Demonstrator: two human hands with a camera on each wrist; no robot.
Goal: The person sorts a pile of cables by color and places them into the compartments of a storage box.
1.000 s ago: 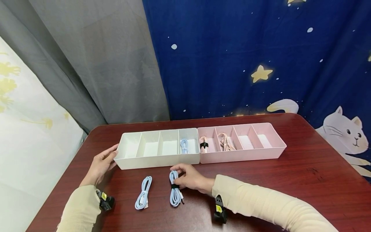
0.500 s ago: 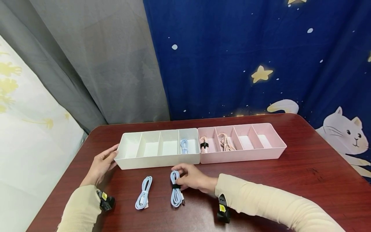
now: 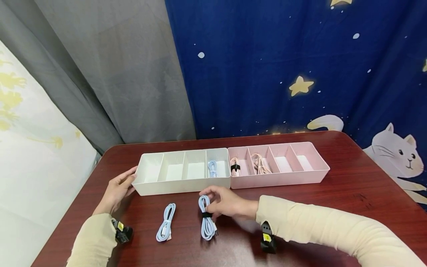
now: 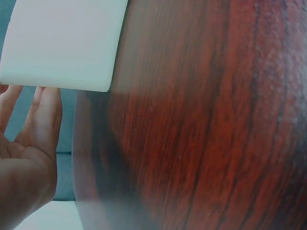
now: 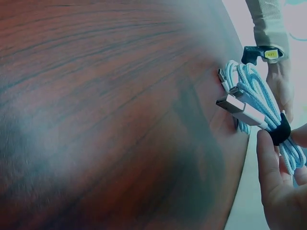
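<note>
In the head view my right hand (image 3: pixel 227 202) pinches a bundled light-blue USB cable (image 3: pixel 207 226), wrapped at its middle by a black strap. The right wrist view shows its metal plug (image 5: pixel 231 103) sticking out beside the loops, with thumb and fingers at the strap. My left hand (image 3: pixel 116 189) touches the left end of a white divided box (image 3: pixel 183 186), its fingers fairly straight against the wall. Left of the held bundle, a second coiled light-blue cable (image 3: pixel 165 222) lies on the table. Another blue cable (image 3: pixel 212 168) sits in the white box's rightmost compartment.
A pink divided box (image 3: pixel 280 179) stands end to end with the white one. Its two leftmost compartments hold a strapped pink cable (image 3: pixel 235 167) and a loose pink cable (image 3: pixel 259 164). Curtains hang behind the dark red wooden table (image 3: pixel 360 207).
My right hand, with the strapped blue cable in its grip, has shifted slightly to the right. The left hand stays at the white box's end.
</note>
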